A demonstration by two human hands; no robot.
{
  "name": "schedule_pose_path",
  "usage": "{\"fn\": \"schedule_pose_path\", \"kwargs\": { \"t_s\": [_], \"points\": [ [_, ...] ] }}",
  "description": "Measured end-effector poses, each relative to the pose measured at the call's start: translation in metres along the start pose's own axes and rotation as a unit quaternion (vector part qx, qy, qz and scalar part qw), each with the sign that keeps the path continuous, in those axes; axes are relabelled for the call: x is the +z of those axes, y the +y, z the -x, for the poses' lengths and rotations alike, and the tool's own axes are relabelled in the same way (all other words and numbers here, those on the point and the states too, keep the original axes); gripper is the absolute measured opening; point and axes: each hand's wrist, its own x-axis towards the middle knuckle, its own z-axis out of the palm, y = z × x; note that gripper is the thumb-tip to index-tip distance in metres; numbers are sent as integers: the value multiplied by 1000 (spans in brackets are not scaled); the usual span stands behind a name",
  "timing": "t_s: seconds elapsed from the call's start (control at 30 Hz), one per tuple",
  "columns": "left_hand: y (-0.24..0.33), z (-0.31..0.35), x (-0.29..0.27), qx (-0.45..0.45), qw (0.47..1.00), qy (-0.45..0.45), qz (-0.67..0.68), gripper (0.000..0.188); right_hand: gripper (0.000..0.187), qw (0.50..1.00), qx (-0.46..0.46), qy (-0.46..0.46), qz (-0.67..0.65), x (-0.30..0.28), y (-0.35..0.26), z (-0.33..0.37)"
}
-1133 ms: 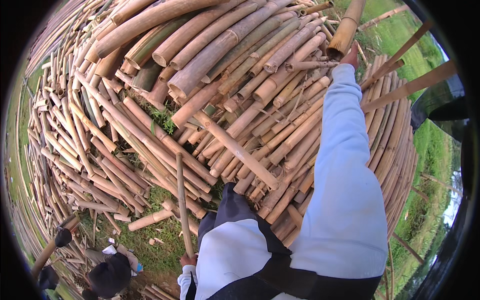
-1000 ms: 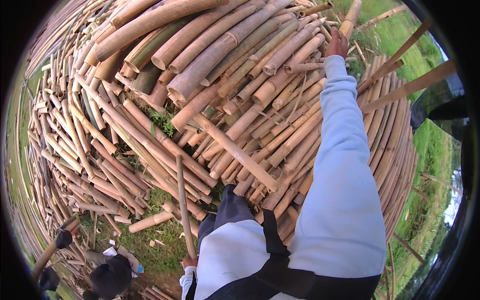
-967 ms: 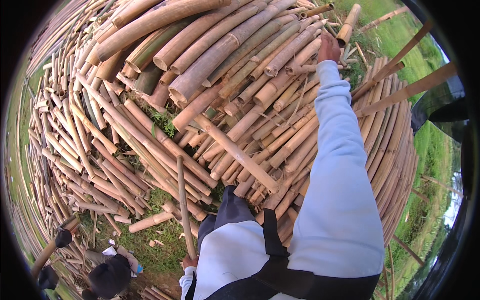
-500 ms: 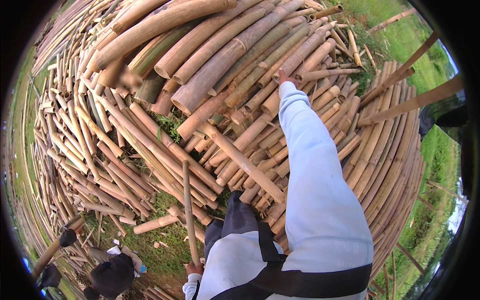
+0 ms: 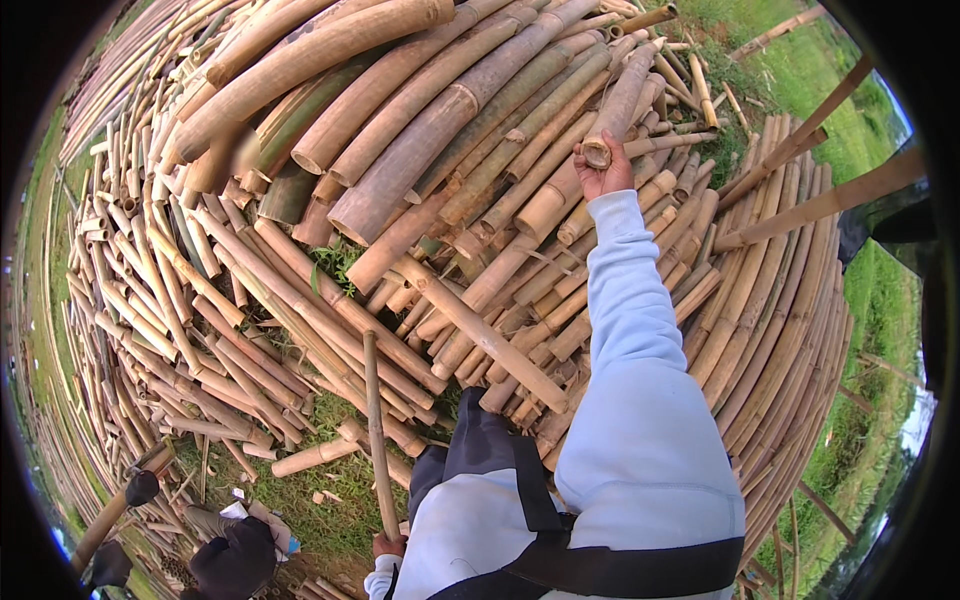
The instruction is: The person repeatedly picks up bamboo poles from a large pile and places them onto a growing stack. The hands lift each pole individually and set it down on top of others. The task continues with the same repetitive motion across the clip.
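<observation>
Bamboo length (image 5: 624, 103), lying over the upper pile (image 5: 520, 270), near end gripped in my right hand (image 5: 606, 178), swung rightward since half a second ago, my left hand (image 5: 389, 544) still wrapped around a slender stick (image 5: 376, 430).

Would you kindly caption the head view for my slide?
Right hand grips a bamboo pole; left hand holds a stick.

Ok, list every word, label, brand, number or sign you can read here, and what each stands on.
None can be read.
Bamboo length in the right hand: no lettering visible.
Thin stick in the left hand: no lettering visible.
Pale sweatshirt and black strap: no lettering visible.
White scrap at lower left: too small to tell whether it bears print.
</observation>
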Motion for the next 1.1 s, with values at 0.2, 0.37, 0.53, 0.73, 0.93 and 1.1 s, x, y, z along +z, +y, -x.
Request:
{"fn": "schedule_pose_path", "kwargs": {
  "t_s": [0.2,0.37,0.53,0.73,0.93,1.1],
  "points": [
    [-27,-18,8,26,997,6,-74,43,95,969,-233,-56,62,37,-135,-62],
    [-31,-22,14,26,999,13,-32,41,88,868,-311,66,382,69,-117,-34],
    [-32,-17,15,28,999,8,-42,39,45,742,-106,-3,662,-19,119,58],
    [11,12,2,-3,999,21,-28,38,74,726,-9,205,656,17,206,122],
    [-31,-14,20,32,999,28,7,44,80,773,81,324,539,1,211,72],
    [-55,-26,27,34,999,0,37,47,61,895,98,237,366,-9,185,78]
  ]
}}
